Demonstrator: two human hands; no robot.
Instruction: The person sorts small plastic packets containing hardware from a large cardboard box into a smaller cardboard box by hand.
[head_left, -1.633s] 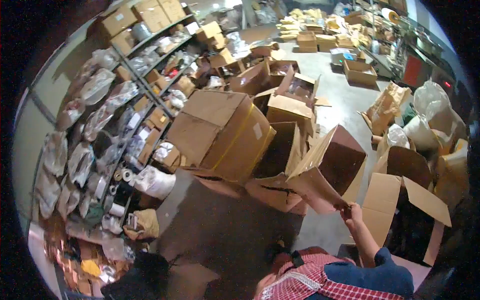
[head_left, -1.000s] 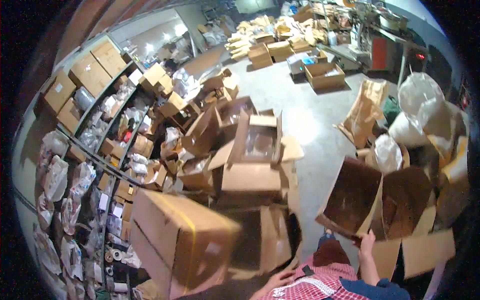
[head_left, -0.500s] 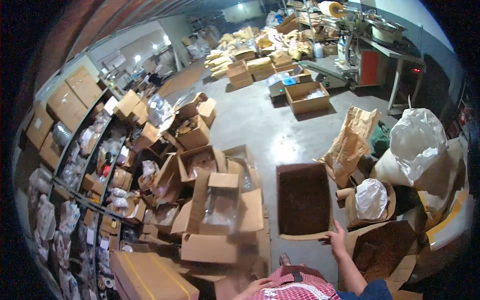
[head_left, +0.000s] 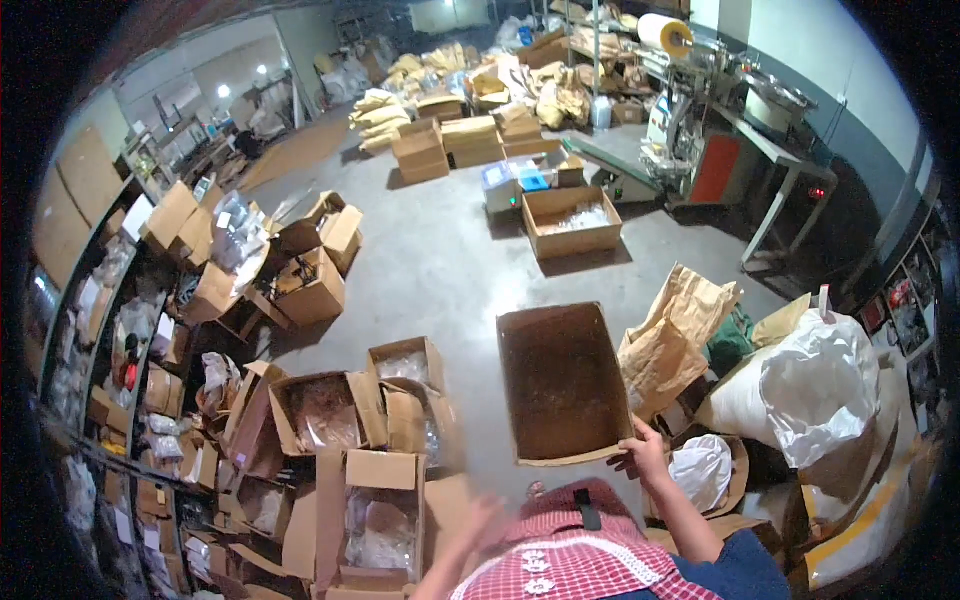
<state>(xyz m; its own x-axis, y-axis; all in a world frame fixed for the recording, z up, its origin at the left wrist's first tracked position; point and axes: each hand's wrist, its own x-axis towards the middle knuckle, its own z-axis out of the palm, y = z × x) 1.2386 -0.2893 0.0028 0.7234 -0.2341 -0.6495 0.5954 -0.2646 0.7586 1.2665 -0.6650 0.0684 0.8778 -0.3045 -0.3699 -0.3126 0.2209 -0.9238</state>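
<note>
My right hand [head_left: 643, 452] is closed on the near right rim of a deep, open cardboard box [head_left: 560, 385], thumb over the edge and fingers under it. The box's dark brown inside faces up, and no goods can be made out in it. My left hand [head_left: 482, 522] is smeared by motion, left of the red checked apron [head_left: 600, 560] and close to an open flap of a carton [head_left: 382, 525] with clear plastic bags inside. Its fingers cannot be made out.
Several open cartons crowd the left, beside shelves [head_left: 120, 330] of bagged parts. At right stand a brown paper sack [head_left: 668, 345], a large white sack [head_left: 825, 385] and a white-lined container [head_left: 705, 470]. Farther off are a carton [head_left: 570, 240] and a machine with a table [head_left: 765, 150].
The whole view has swung to the right. My left hand has left the apron and moved out to the left. The right hand keeps its grip on the box, which has come along with me.
</note>
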